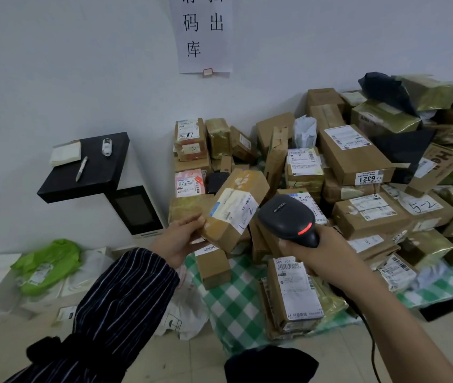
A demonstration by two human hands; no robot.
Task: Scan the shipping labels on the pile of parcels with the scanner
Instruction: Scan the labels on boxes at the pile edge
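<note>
When read from the far left, opens with a green bag [51, 261] on the floor and a black shelf [81, 186] on the wall, a pen [81, 169] lying on top; none of it part of the job.

Next, left hand [181, 239], striped sleeve [125, 294] behind it, fingers [192, 221] and thumb clamped on the near end of a small parcel [247, 181], holding it tilted in the air above the near edge of the heap. White label [233, 210] faces up and toward the reader, crinkled under tape.

Just right of it, scanner [288, 217], head pointed at that label, red light [304, 228] glowing on its back. Right hand [322, 252] wrapped round the grip; trigger finger hidden, so cannot tell whether pressed.

Further right, pile of parcels [358, 161] heaped against the wall on a green checked cloth [230, 308], many labels showing.

Looks like mid-scan on one parcel, most of the heap apparently to go. Next move probably calls for squaring the label to the scanner head, then setting this parcel aside, apart from the unscanned ones.
</note>
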